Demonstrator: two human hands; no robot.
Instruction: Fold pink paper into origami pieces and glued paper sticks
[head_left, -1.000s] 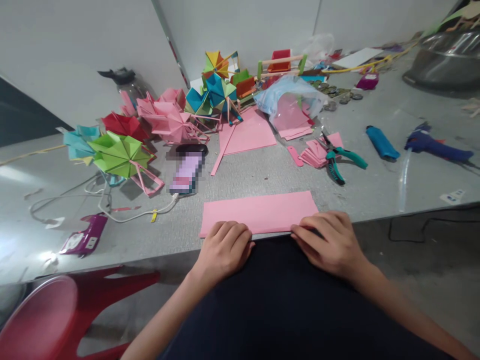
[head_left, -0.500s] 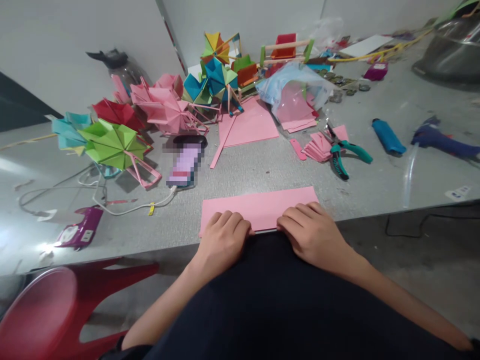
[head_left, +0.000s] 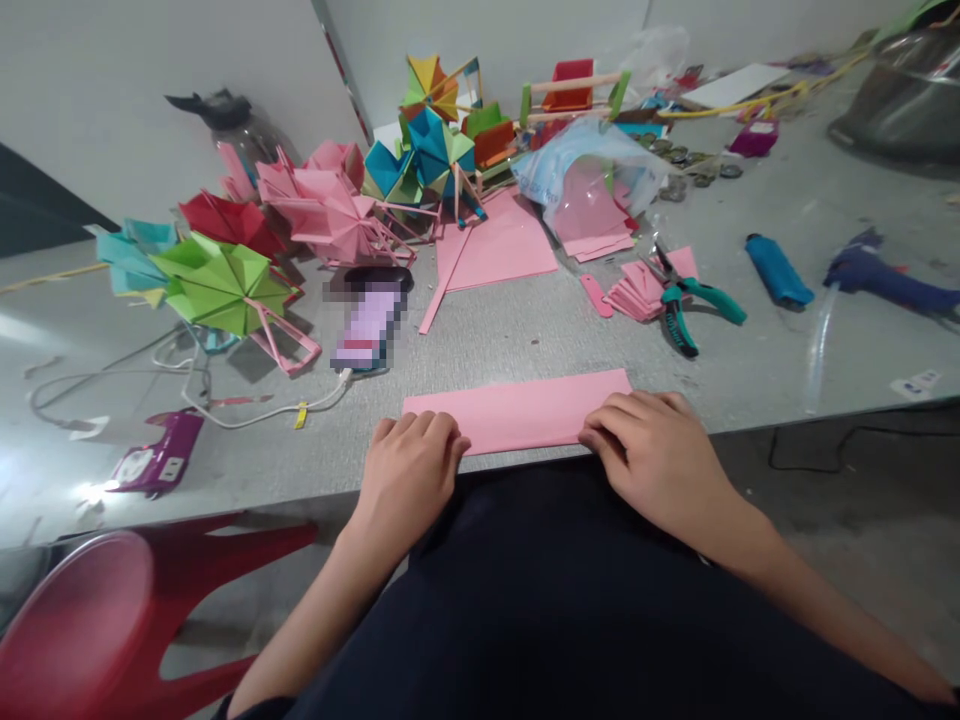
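A strip of pink paper point(head_left: 525, 408) lies flat along the table's front edge, its long side towards me. My left hand point(head_left: 412, 458) is closed on its near left corner, fingers curled over the top and thumb at the near edge. At the near right corner, my right hand point(head_left: 645, 440) pinches the paper the same way. The near edge between them looks straight, perhaps folded. Farther back lie a larger pink sheet point(head_left: 499, 250) with a narrow pink strip point(head_left: 444, 285) on it, and a small stack of folded pink paper point(head_left: 636, 292) under the pliers point(head_left: 679, 305).
Folded paper umbrellas, one green point(head_left: 225, 283) and one pink point(head_left: 341, 225), stand at the back left. A phone point(head_left: 369, 325) on a white cable lies before them. To the right are a plastic bag point(head_left: 555, 170), a blue cylinder point(head_left: 778, 270) and a glue gun point(head_left: 885, 280). A red stool point(head_left: 82, 620) stands lower left.
My hands have slid apart along the near edge, the left to the left and the right to the right. That edge now sits slightly farther from me, showing more tabletop.
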